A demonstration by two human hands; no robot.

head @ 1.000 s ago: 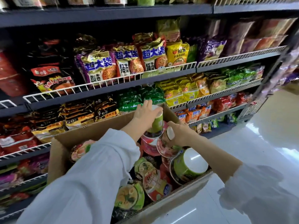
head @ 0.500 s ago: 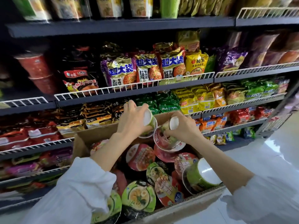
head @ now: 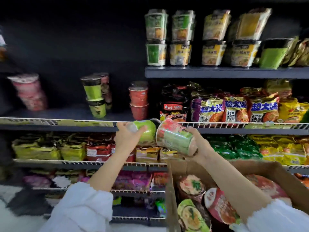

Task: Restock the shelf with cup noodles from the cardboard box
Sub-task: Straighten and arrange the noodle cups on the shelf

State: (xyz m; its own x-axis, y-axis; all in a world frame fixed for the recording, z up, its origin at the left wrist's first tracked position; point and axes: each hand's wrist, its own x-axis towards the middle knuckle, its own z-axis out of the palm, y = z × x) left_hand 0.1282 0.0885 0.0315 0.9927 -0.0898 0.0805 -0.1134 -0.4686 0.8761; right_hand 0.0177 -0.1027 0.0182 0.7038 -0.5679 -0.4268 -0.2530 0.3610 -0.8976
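My left hand (head: pixel 127 135) grips a green cup noodle (head: pixel 148 132) by its base, tipped on its side just below the wire rail of the cup shelf (head: pixel 66 122). Beside it, my right hand (head: pixel 196 144) holds a red and green cup noodle (head: pixel 173 138), also tilted, its lid toward the shelf. The cardboard box (head: pixel 172 190) sits at lower right with several cup noodles inside. On the cup shelf stand a pink stack (head: pixel 28 92), a green stack (head: pixel 94 97) and a red stack (head: pixel 138 101), with gaps between them.
Bagged noodles (head: pixel 234 109) fill the shelf section to the right and the wire shelves below. A higher shelf (head: pixel 217 72) carries square noodle tubs. The white floor (head: pixel 10 220) shows at lower left. The picture is motion-blurred.
Both hands lifted their cups out of the box and up to the level of the cup shelf. The view swung left and upward, so the box now sits at lower right.
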